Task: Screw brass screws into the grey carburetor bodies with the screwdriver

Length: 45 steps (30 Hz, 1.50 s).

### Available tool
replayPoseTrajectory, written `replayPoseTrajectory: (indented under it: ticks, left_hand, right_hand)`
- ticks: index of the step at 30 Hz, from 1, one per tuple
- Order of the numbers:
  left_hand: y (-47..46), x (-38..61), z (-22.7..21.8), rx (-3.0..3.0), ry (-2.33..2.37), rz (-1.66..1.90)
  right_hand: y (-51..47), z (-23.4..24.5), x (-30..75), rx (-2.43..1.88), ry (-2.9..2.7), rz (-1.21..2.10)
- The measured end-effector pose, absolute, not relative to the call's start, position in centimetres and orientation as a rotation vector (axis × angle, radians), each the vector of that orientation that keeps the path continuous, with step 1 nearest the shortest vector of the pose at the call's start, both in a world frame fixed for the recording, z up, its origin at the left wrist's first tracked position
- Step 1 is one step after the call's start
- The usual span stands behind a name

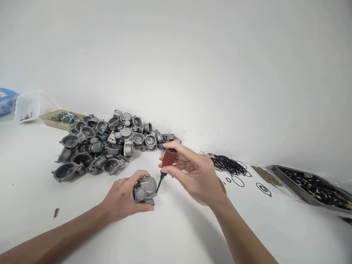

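My left hand (pixel 122 196) is wrapped round a grey metal carburetor float bowl (pixel 148 186), with its rounded side and hex plug facing up. My right hand (pixel 196 170) grips a screwdriver (pixel 168 158) by its red and black handle. The shaft slants down to the left, and its tip meets the right edge of the float bowl, where a screw, if any, is too small to make out. Behind my right wrist, a round tan object (pixel 222 186) is mostly hidden.
A heap of metal float bowls (pixel 110 143) lies against the wall at left. Behind it stand a yellowish tray (pixel 59 123) and a white bin (pixel 35 104). Rightward lie black rubber rings (pixel 229 165), small brass parts (pixel 266 176) and a metal tray (pixel 305 194) of dark parts.
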<state>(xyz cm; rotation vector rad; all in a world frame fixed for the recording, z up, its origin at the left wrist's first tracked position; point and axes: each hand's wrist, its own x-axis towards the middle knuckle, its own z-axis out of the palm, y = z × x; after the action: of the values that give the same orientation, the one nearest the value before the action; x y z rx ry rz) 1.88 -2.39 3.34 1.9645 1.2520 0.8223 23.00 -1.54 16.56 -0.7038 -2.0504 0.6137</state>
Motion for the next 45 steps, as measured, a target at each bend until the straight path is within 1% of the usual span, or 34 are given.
replayPoseTrajectory:
  ticks: [3, 6, 12, 15, 18, 24, 26, 28, 33, 36, 38, 43, 45]
  left_hand:
    - [-2.4, 1.9, 3.4, 1.93, 1.319, 0.829]
    - [-2.0, 1.4, 3.9, 1.931, 1.215, 0.802]
    - [-1.4, 0.5, 4.4, 1.948, 1.077, 0.766]
    - [-1.2, 0.3, 4.4, 1.915, 1.044, 0.734]
    - [-1.0, 0.2, 4.4, 1.87, 0.967, 0.715]
    - [-1.0, 0.2, 4.2, 1.935, 1.044, 0.769]
    - [-1.0, 0.3, 4.1, 1.944, 1.048, 0.775]
    - [-1.1, 0.4, 4.1, 1.951, 1.043, 0.771]
    - [-1.1, 0.5, 4.0, 1.935, 1.023, 0.781]
    - [-1.2, 0.5, 4.0, 1.913, 1.051, 0.802]
    - [-1.4, 0.7, 3.9, 1.922, 1.094, 0.815]
    - [-2.1, 1.5, 3.6, 1.936, 1.255, 0.866]
    - [-2.2, 1.7, 3.5, 1.925, 1.273, 0.866]
  right_hand:
    - [-1.5, 16.1, 22.4, -0.799, -1.981, 0.461]
    - [-1.4, 16.0, 22.2, -0.793, -2.0, 0.449]
    - [-1.3, 16.2, 22.6, -0.569, -1.969, 0.882]
    - [-1.3, 16.2, 22.6, -0.616, -1.893, 0.933]
    - [-1.2, 16.0, 22.4, -0.661, -1.878, 0.856]
    - [-1.2, 15.2, 21.8, -0.732, -1.935, 0.415]
    - [-1.2, 15.2, 21.8, -0.761, -1.928, 0.343]
    - [-1.2, 15.5, 21.9, -0.719, -1.948, 0.417]
    - [-1.0, 16.3, 22.5, -0.598, -1.927, 0.891]
    - [-1.1, 16.2, 22.3, -0.636, -1.845, 0.939]
    - [-1.3, 16.0, 22.0, -0.679, -1.821, 0.849]
    - [-1.7, 15.3, 21.2, -0.837, -1.768, 0.357]
    - [-1.7, 15.2, 21.1, -0.878, -1.752, 0.251]
